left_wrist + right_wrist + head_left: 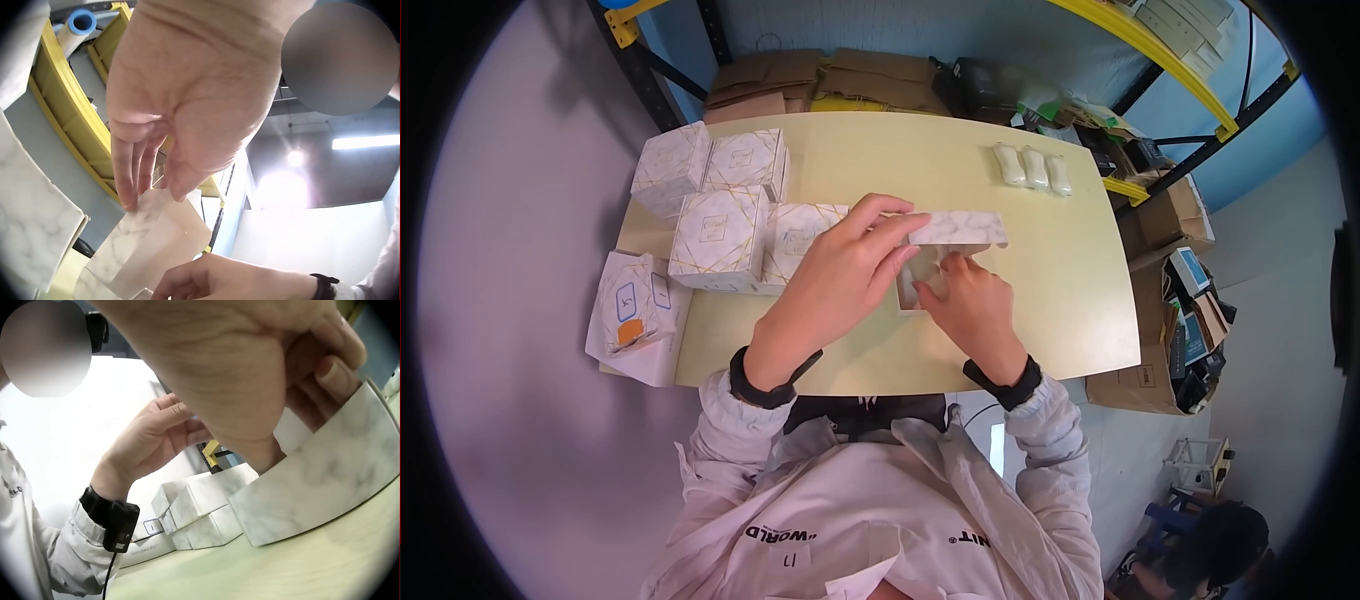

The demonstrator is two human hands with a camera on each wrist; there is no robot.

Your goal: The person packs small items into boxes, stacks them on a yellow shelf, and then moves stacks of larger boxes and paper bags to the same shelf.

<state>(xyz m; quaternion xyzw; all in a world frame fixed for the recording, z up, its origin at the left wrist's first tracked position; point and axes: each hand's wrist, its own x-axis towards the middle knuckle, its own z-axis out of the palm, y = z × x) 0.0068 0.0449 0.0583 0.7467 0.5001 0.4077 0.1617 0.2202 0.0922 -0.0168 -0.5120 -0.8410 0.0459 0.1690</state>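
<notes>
1. Pinching the raised lid, the left hand likely props the box open.
2. The right hand is inside; I cannot tell its grip.
3. The box rests mid-table, probably for two-handed reach.

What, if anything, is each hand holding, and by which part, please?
The left hand pinches the lid by its edge; the right hand reaches inside the box, any hold hidden.

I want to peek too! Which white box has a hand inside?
The open box the left hand holds: the right hand reaches inside. No hand is in the other white boxes, on the left.
</notes>
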